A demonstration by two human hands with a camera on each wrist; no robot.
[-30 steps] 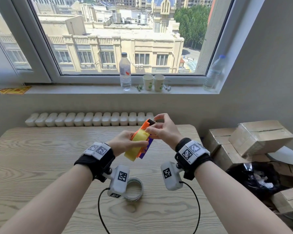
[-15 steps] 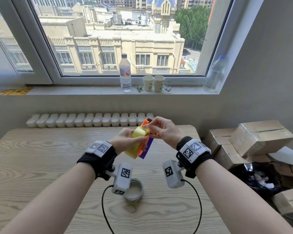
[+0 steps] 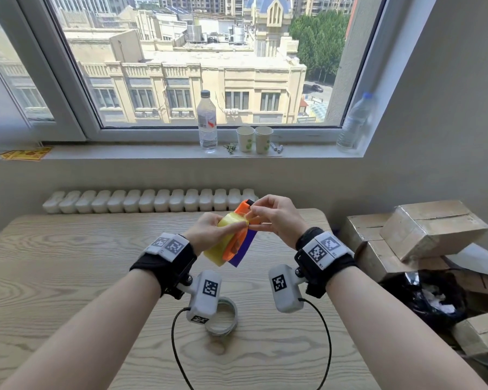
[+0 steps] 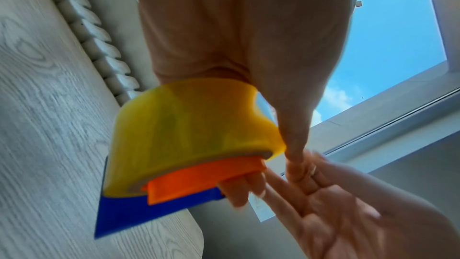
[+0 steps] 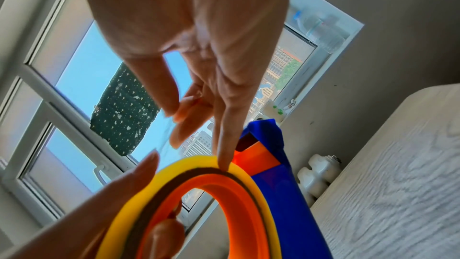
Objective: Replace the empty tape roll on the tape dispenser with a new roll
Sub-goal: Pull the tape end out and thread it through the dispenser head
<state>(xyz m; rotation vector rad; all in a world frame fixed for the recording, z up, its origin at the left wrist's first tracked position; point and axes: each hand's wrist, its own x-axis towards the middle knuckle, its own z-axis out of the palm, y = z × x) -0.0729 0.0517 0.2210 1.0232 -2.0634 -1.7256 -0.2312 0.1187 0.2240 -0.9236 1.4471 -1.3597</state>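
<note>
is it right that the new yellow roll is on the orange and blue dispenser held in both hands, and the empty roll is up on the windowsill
Not quite. The empty roll lies on the wooden table, below the left hand's wrist camera; the head view shows it. The rest stands: the yellow roll sits on the dispenser, with the right hand on it too.
</note>
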